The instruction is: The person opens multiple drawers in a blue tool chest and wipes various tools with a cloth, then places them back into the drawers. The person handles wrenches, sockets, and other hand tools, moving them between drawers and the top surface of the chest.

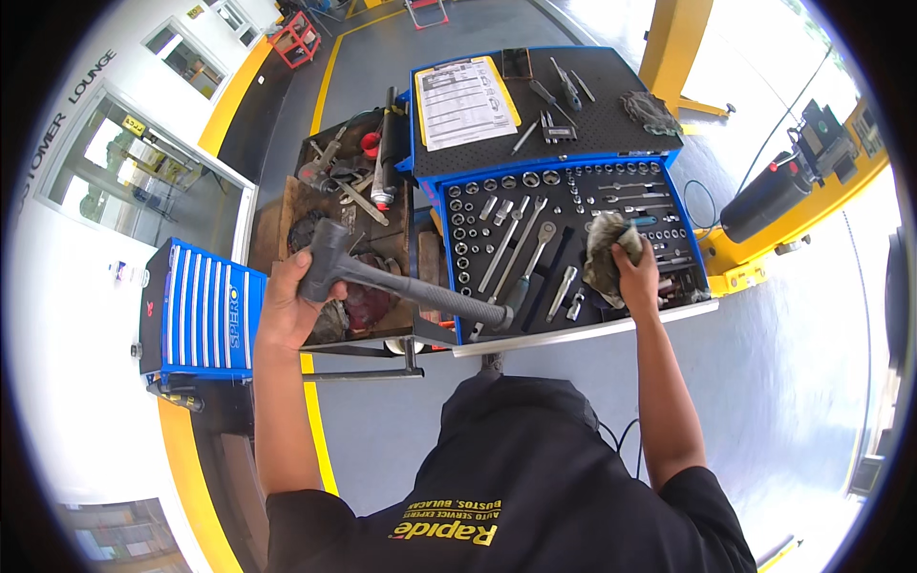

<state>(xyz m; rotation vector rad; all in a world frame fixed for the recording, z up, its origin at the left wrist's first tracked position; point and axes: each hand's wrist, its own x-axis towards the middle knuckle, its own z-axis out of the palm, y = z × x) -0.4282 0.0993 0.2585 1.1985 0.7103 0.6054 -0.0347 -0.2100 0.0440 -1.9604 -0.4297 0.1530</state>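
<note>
My left hand (287, 298) is closed around the head end of a black mallet (411, 288), whose ribbed handle slants down to the right over an open tool drawer (592, 328). A dirty, crumpled rag (602, 263) is bunched in my right hand (640, 275), above the right part of that drawer. Rows of chrome sockets (461, 234) line the drawer's black foam. Beside them lie a ratchet (535, 253), extension bars (503, 250) and several wrenches (635, 186). The mallet's handle tip hides part of the foam near the front edge.
On the blue cabinet's black top (449, 162) lie a clipboard with a paper form (466, 103), screwdrivers, pliers (571, 94) and a dark glove (651, 112). A cluttered cart (287, 215) adjoins it on the left. A blue chest (205, 306) stands farther left; a yellow lift post (673, 48) rises behind.
</note>
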